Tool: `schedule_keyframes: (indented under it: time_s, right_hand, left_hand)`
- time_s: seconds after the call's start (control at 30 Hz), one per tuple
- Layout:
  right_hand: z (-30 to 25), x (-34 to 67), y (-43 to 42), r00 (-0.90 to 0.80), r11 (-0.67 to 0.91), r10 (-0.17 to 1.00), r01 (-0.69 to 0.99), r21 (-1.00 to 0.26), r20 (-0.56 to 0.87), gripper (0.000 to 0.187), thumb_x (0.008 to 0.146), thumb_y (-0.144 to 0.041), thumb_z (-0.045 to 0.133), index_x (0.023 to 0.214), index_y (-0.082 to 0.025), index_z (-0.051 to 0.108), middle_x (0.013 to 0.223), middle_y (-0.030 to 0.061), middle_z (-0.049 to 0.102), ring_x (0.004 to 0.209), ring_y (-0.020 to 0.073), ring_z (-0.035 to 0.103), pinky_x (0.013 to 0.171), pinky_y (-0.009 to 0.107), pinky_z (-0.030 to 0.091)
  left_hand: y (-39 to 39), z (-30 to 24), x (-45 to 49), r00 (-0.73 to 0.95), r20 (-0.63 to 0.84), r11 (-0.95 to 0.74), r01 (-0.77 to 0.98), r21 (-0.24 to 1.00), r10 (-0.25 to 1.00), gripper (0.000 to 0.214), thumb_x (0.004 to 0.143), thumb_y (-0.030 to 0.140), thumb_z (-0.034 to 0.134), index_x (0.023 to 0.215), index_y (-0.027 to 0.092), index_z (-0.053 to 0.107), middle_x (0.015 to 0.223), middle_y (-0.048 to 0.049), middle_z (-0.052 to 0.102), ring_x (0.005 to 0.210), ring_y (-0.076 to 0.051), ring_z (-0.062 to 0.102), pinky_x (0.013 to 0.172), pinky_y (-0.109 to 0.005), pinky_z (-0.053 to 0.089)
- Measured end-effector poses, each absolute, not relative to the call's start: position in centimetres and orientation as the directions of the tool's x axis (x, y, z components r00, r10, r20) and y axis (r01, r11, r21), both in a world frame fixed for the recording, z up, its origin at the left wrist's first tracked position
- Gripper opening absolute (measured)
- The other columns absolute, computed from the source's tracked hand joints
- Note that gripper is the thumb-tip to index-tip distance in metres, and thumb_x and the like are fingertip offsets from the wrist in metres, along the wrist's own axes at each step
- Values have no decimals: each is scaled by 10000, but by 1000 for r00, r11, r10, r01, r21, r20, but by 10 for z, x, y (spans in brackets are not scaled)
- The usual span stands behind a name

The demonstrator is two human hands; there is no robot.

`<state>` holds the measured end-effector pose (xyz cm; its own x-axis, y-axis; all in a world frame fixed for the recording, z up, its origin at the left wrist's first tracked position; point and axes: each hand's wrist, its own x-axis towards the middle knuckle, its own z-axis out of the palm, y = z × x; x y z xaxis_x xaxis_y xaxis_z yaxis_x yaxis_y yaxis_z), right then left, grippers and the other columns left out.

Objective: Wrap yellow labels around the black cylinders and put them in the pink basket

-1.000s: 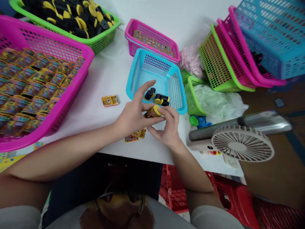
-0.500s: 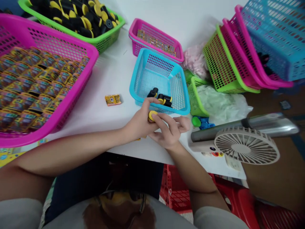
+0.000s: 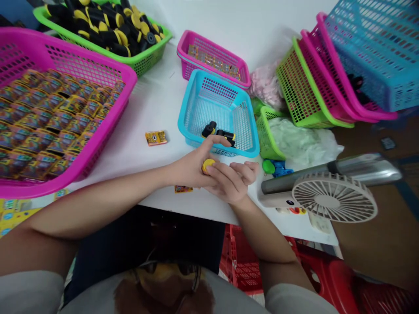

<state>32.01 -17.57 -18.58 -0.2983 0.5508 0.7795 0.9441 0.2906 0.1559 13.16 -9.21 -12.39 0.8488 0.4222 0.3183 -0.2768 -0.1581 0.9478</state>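
My left hand [image 3: 191,165] is wrapped round a small cylinder with a yellow cap [image 3: 208,165], just in front of the small blue basket [image 3: 196,98]. My right hand [image 3: 233,180] lies palm up against it, fingers loosely spread, touching the yellow cap with a fingertip. Three black and yellow cylinders [image 3: 220,132] lie in the blue basket. A small orange sticker [image 3: 156,138] lies on the white table [image 3: 144,109], and another sticker [image 3: 183,189] shows under my left wrist.
A big pink basket [image 3: 108,72] of printed stickers stands at left, a green basket [image 3: 144,54] of black and yellow cylinders behind it. A small pink basket [image 3: 186,48], stacked tilted baskets [image 3: 314,87] and a hand-held fan [image 3: 330,198] are at right.
My left hand closed round the cylinder and turned its yellow cap up. My right hand let go, opened palm up and sank slightly toward the table edge.
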Motion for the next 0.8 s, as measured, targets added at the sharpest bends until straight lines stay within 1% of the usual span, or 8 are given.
schedule_keyframes:
  time_s: [0.13, 0.2, 0.3, 0.37, 0.5, 0.57, 0.67, 0.8]
  right_hand:
    - [-189, 319, -176, -282, 311, 575, 943, 114, 768, 390, 863, -752, 642, 941, -398, 787, 820, -5, 793, 809, 232, 575, 958, 520, 427]
    - [-185, 316, -173, -302, 355, 500, 926, 127, 812, 321, 888, -702, 645, 966, -419, 774, 833, -13, 788, 812, 236, 580, 954, 524, 434]
    - [-176, 313, -169, -297, 363, 305, 915, 177, 905, 253, 884, -627, 679, 1002, -413, 748, 832, 4, 755, 853, 250, 585, 918, 499, 446]
    - [-172, 314, -167, -253, 319, 273, 934, 161, 928, 251, 830, -568, 746, 1005, -389, 728, 865, 22, 730, 904, 255, 587, 898, 470, 456]
    - [-171, 317, -163, -204, 263, 320, 957, 120, 925, 394, 648, -598, 870, 894, -359, 675, 937, 43, 686, 992, 288, 547, 910, 486, 445]
    - [-170, 316, -161, -203, 293, 343, 951, 101, 917, 402, 631, -577, 890, 881, -360, 663, 986, 43, 687, 1030, 297, 529, 916, 490, 421]
    - [-162, 310, -161, -237, 356, 320, 927, 115, 917, 340, 707, -465, 867, 974, -381, 674, 1080, 30, 699, 1060, 287, 531, 922, 481, 384]
    - [-155, 306, -158, -240, 377, 260, 917, 131, 935, 315, 763, -366, 808, 1056, -390, 695, 1115, 25, 705, 1032, 267, 545, 919, 476, 361]
  left_hand:
    - [-83, -123, 128, 905, 340, -183, -300, 936, 254, 745, 791, 146, 770, 1364, 270, 309, 554, 165, 396, 450, -93, 470, 449, -190, 317]
    - [-80, -120, 128, 910, 353, -210, -309, 927, 218, 743, 806, 145, 759, 1381, 260, 302, 595, 151, 450, 477, -92, 502, 475, -194, 370]
    - [-84, -114, 126, 831, 436, -319, -334, 887, 344, 690, 780, 220, 813, 1300, 255, 361, 867, 35, 625, 717, -122, 656, 614, -219, 495]
    - [-92, -108, 120, 721, 493, -433, -292, 853, 487, 585, 778, 303, 847, 1192, 239, 439, 1009, -22, 649, 860, -147, 684, 699, -245, 543]
    - [-113, -85, 88, 604, 529, -659, -8, 752, 596, 258, 905, 340, 767, 1043, 196, 602, 1034, -50, 690, 952, -160, 680, 819, -289, 579]
    - [-115, -66, 63, 576, 510, -705, 174, 687, 639, 163, 929, 294, 735, 1020, 189, 650, 1081, -61, 703, 972, -156, 683, 840, -290, 579]
    - [-85, -34, 25, 476, 419, -624, 457, 634, 773, 171, 873, 264, 776, 982, 178, 675, 1047, -52, 724, 878, -142, 681, 799, -282, 564]
    - [5, -18, -12, 204, 308, -345, 780, 523, 929, 283, 815, 248, 824, 1045, 168, 679, 923, -41, 739, 822, -167, 658, 816, -323, 512]
